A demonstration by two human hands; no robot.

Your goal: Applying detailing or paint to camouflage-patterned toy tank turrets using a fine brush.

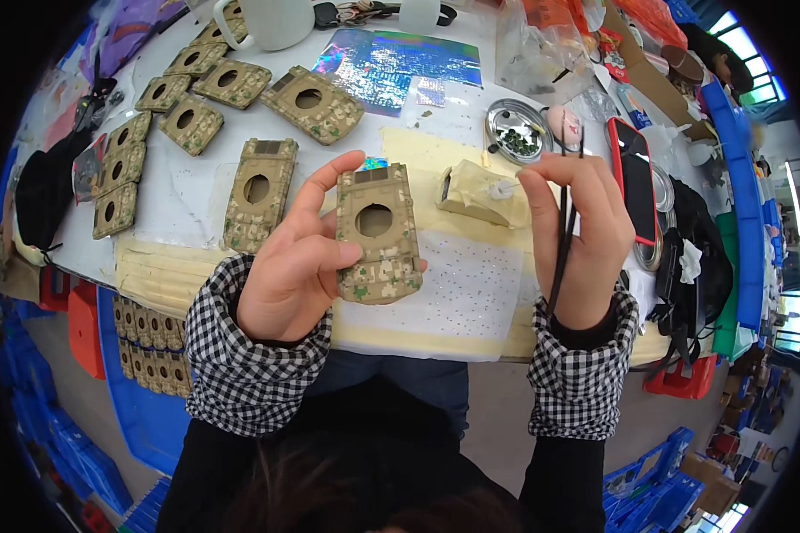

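Two hands work just above the near edge of the bench point(178, 191), both in black-and-white checked cuffs. The left hand point(289, 271) is clamped on a camouflage-painted tank hull shell point(378, 235), thumb and fingers gripping its long sides, so that the shell is held flat with its round turret hole facing up. The right hand point(582, 240) is closed around black tweezers point(564, 222), whose thin legs run upward past the knuckles; its fingertips pinch something small and pale that I cannot make out. Under both hands lies a white sheet point(458, 293) dotted with tiny specks, on yellowish paper. Just beyond the held shell, another matching shell point(260, 191) rests on the bench, and a tan turret part point(476, 191) sits near the right hand's fingertips. Farther back stand a round metal dish point(517, 131) with small dark green pieces, a red-cased phone point(636, 178) and a shiny holographic sheet point(400, 67). More camouflage shells point(196, 89) lie in rows at the far left.
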